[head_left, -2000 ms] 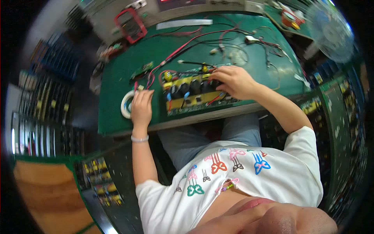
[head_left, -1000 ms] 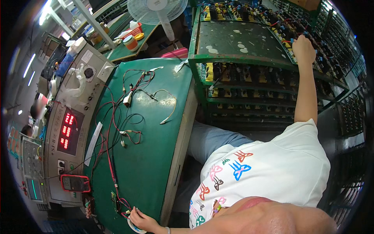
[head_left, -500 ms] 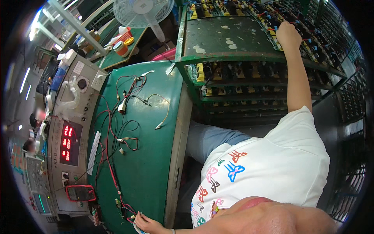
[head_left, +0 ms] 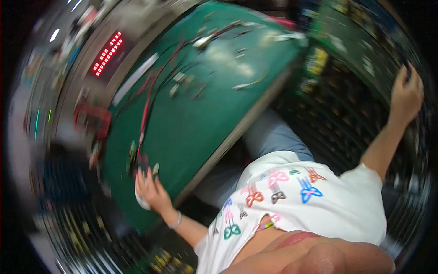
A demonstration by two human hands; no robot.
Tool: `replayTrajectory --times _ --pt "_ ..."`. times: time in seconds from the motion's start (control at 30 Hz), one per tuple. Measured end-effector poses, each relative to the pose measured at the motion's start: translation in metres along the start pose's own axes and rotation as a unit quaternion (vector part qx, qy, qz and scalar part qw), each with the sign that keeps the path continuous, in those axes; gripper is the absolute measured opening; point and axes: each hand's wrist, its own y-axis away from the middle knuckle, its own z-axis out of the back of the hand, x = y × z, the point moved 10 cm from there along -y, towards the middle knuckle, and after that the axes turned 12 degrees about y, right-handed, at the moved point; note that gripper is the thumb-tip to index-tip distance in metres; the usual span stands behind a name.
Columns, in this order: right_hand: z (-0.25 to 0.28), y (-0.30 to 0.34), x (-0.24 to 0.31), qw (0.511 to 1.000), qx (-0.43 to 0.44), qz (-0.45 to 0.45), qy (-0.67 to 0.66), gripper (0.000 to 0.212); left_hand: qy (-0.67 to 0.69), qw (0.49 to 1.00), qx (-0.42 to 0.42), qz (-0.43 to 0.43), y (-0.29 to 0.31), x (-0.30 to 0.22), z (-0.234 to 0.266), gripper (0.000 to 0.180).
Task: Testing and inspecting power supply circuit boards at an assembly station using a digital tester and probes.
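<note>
My left hand (head_left: 154, 194) rests near the green table's lower left corner, its fingers stretched out toward a bundle of red and black wires (head_left: 142, 160). A white rounded thing (head_left: 142, 199) sits against the side of that hand, partly covered by it. Close to the fingertips is a small green circuit board (head_left: 132, 153), smeared by motion. Far out at the right, my right hand (head_left: 407, 93) is at the green metal rack (head_left: 346, 50). Its fingers are bent around a dark part, too blurred to name.
Loose cables and white connectors (head_left: 203, 42) lie across the green table (head_left: 182, 123). Along its left side stand a grey instrument panel with a red digital display (head_left: 107, 54) and a red-cased multimeter (head_left: 92, 119). Racks of boards fill the right side.
The view has swung round, so the table now slants across it. My right hand has moved off the row of boards on the rack. My left hand now shows fully beside the wires.
</note>
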Motion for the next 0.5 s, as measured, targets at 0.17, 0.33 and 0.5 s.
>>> replayTrajectory --times 0.17,0.33,0.5 --pt "0.105 0.047 0.211 0.732 0.058 0.271 -0.622 0.025 -0.002 0.996 -0.075 0.047 0.027 0.005 0.043 0.039" --pt "0.191 0.124 0.328 0.554 0.144 0.396 -0.718 0.024 -0.101 0.975 -0.086 0.178 0.111 0.017 0.098 0.034" --pt "0.264 0.194 0.365 0.395 0.169 0.522 -0.737 0.018 -0.163 0.884 -0.147 0.413 0.249 0.042 0.146 0.034"
